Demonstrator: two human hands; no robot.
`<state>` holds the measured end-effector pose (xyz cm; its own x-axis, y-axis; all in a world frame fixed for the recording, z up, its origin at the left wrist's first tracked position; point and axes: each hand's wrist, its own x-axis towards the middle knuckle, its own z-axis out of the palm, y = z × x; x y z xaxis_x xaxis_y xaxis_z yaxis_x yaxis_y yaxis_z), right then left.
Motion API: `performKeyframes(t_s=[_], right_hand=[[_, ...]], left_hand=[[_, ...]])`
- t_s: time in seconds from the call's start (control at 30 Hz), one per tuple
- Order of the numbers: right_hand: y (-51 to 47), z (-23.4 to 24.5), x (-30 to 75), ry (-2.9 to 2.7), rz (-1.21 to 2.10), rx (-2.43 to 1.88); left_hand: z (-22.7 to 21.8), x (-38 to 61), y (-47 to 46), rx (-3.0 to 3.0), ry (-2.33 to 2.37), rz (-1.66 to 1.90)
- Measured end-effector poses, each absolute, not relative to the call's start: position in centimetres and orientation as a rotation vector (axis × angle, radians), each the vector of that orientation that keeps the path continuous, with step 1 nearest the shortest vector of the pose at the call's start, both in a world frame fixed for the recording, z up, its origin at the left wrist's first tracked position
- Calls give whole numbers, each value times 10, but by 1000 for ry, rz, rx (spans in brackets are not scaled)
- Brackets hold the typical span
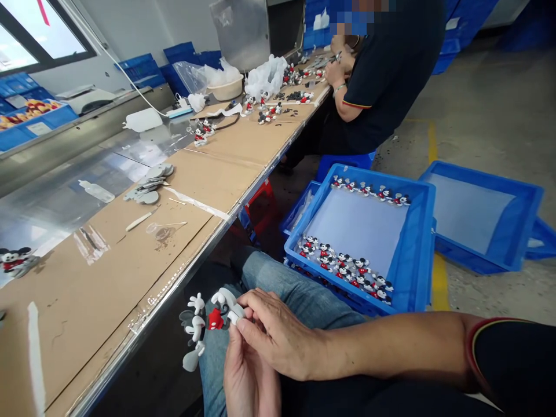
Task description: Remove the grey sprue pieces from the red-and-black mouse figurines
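Both hands meet low over the person's lap, just off the near edge of the desk (130,255). The left hand (247,376) lies palm up beneath, and the right hand (278,339) lies across it, its fingers (256,304) curled down; together their grip is clamped on a small mouse figure (208,318) with red shorts, white gloves and white shoes, which sticks out to the left of the fingertips, above the denim knee. To the right of the knee, on the floor, stands a blue crate (417,255) lined with a pale sheet; rows of the same figures (347,269) lie along its near wall and another row (369,191) along its far wall. A second blue crate (482,214) sits just beyond it. The desk is covered in brown cardboard, with a stack of grey discs (150,185), a small clear bottle (96,191) and one more figure (15,259) at the left edge. Farther along the desk a seated co-worker (382,75) in a dark shirt handles more figures (269,110) scattered there beside white plastic bags (264,75).
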<state>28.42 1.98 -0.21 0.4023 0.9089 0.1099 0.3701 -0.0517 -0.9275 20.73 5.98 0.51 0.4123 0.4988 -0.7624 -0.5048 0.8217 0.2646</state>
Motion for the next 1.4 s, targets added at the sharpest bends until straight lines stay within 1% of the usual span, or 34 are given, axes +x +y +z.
performKeyframes(t_s=[0.2,0.4,0.67,0.8,0.97,1.1,1.23,1.4], right_hand=[[22,-3,283,-1147,584,-1612],[26,-6,283,-1125,628,-1638],[29,-9,283,-1116,627,-1657],[27,-6,284,-1127,648,-1577],[26,-7,284,-1121,589,-1482],[26,-5,287,-1124,575,-1471],[26,-2,289,-1102,618,-1478],[25,2,289,-1082,665,-1501]], left_hand=[[0,207,59,65,878,598],[-4,206,59,55,935,673],[-9,198,58,127,871,696],[-4,199,57,87,922,697],[-3,201,56,50,997,740],[-13,196,55,122,1056,814],[-25,190,54,269,1016,878],[-26,191,54,365,1025,889]])
